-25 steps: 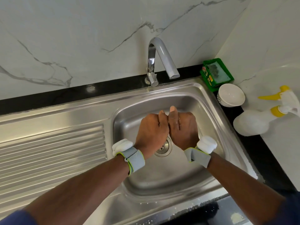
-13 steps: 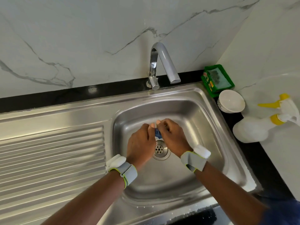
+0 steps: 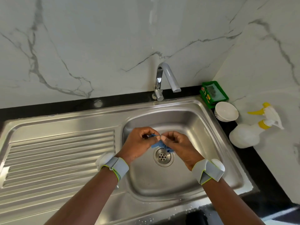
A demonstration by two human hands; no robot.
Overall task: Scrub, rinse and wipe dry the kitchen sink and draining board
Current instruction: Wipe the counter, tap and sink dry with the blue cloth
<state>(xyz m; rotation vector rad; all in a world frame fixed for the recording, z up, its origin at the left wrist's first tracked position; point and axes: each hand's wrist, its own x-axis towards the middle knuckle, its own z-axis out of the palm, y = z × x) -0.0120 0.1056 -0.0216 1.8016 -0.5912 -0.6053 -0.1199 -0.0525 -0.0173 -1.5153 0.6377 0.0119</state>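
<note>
Stainless steel sink basin: your left hand and right hand both pinch a crumpled blue cloth between fingertips, just behind the round drain.

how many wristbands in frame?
2. One wristband on the left wrist, over the seam between draining board and basin; the other on the right wrist, over the basin. None seem hidden.

Black countertop, steel sink inset, green box, white bowl, spray bottle.
</note>
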